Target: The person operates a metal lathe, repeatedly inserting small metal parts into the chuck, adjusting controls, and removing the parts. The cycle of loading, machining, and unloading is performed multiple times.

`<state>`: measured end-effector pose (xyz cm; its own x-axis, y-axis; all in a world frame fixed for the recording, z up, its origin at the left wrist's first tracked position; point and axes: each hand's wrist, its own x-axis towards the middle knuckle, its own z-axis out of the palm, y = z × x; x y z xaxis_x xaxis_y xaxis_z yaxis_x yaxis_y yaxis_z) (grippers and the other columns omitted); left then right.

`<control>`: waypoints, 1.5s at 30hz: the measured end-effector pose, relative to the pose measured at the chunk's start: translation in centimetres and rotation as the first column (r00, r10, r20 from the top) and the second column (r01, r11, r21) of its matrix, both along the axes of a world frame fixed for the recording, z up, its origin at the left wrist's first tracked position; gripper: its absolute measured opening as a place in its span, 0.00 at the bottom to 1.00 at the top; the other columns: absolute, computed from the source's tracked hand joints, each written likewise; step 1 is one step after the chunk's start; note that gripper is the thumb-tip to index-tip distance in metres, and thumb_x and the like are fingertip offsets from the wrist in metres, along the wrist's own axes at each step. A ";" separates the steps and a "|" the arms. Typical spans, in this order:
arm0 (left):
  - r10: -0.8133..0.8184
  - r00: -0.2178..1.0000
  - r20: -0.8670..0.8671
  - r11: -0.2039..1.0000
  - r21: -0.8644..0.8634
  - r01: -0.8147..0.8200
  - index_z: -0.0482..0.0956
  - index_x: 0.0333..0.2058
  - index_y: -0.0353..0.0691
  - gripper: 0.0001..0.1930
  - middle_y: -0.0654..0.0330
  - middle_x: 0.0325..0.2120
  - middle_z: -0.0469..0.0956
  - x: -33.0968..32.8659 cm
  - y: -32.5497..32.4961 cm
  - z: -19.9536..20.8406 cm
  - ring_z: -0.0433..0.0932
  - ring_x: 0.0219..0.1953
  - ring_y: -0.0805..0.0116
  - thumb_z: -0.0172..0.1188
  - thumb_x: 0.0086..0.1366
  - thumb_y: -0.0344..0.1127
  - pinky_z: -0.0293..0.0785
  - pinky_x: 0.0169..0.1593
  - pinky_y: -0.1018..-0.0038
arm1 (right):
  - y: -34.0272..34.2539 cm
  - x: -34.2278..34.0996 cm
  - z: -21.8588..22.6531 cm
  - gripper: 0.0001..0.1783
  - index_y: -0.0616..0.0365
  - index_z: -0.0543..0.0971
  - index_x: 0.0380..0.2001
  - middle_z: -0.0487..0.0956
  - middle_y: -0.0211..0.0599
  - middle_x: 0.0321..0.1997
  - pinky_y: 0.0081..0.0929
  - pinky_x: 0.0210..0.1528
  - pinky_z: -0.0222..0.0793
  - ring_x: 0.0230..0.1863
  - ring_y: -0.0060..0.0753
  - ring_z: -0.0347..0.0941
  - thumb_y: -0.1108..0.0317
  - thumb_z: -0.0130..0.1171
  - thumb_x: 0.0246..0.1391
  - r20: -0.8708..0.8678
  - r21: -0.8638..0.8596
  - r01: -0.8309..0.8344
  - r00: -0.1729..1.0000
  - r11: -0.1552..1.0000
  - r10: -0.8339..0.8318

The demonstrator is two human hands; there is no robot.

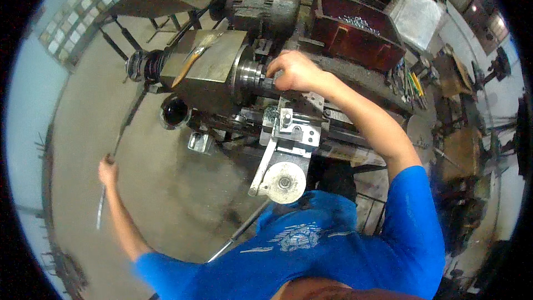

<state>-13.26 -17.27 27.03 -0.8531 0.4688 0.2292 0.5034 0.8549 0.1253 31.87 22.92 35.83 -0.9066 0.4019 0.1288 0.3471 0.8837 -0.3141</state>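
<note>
The long rod [131, 116] slants down off the left end of the lathe, its upper tip close beneath the black pulley [151, 66] there, its lower end hanging out over the floor. It is slim and nearly straight, dark along its upper stretch and paler, almost silvery, below the fist; from where I stand I can't tell whether that upper tip touches the machine. The left hand [108, 171] is closed around it, arm stretched well out to the side. Across at the other end of the headstock, the right hand [294, 71] reaches up to the chuck [250, 75], a bright, stepped steel cylinder with ringed edges, set against the headstock's right side. Those fingers are curled in at the chuck's right end, though I can't tell what, if anything, they pinch. Just nearer the worker than that hand sits the tool post [294, 125], scuffed grey metal, with a pale round handwheel [284, 182] at the slide's near end. A wooden-handled brush [191, 65] lies slantwise across the headstock cover [222, 61], its handle at the near left corner (bristles toward the far edge).
</note>
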 end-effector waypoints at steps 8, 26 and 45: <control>-0.360 0.592 0.721 0.914 0.398 0.071 0.72 0.41 0.26 0.18 0.53 0.24 0.76 11.5 13.4 -18.9 0.75 0.16 0.70 0.57 0.55 0.35 0.69 0.19 0.76 | -1.4 19.1 1.3 0.18 0.59 0.79 0.30 0.76 0.44 0.41 0.33 0.46 0.67 0.42 0.44 0.71 0.69 0.57 0.27 -0.323 0.109 0.244 0.926 0.964 -0.198; -0.301 0.676 0.673 0.803 -0.203 0.560 0.72 0.46 0.40 0.23 0.52 0.25 0.78 15.8 6.6 -15.1 0.77 0.31 0.58 0.60 0.50 0.39 0.71 0.36 0.67 | 0.0 65.5 -11.1 0.40 0.47 0.65 0.54 0.73 0.44 0.47 0.37 0.48 0.65 0.48 0.46 0.69 0.72 0.60 0.29 0.290 0.415 0.880 0.112 0.230 -0.950; -0.422 0.271 0.865 0.723 0.141 0.676 0.74 0.40 0.36 0.13 0.61 0.28 0.79 38.2 3.1 -4.0 0.76 0.34 0.73 0.55 0.59 0.36 0.70 0.41 0.73 | -14.1 62.2 -17.0 0.30 0.49 0.71 0.49 0.76 0.48 0.39 0.41 0.43 0.67 0.40 0.51 0.72 0.60 0.54 0.34 0.195 0.363 0.925 -0.191 -0.111 -0.962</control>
<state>24.92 -14.20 22.99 -0.0708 0.8243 -0.5617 0.6286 0.4741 0.6165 94.07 8.79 18.80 0.5032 0.8598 0.0869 0.8540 -0.5102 0.1021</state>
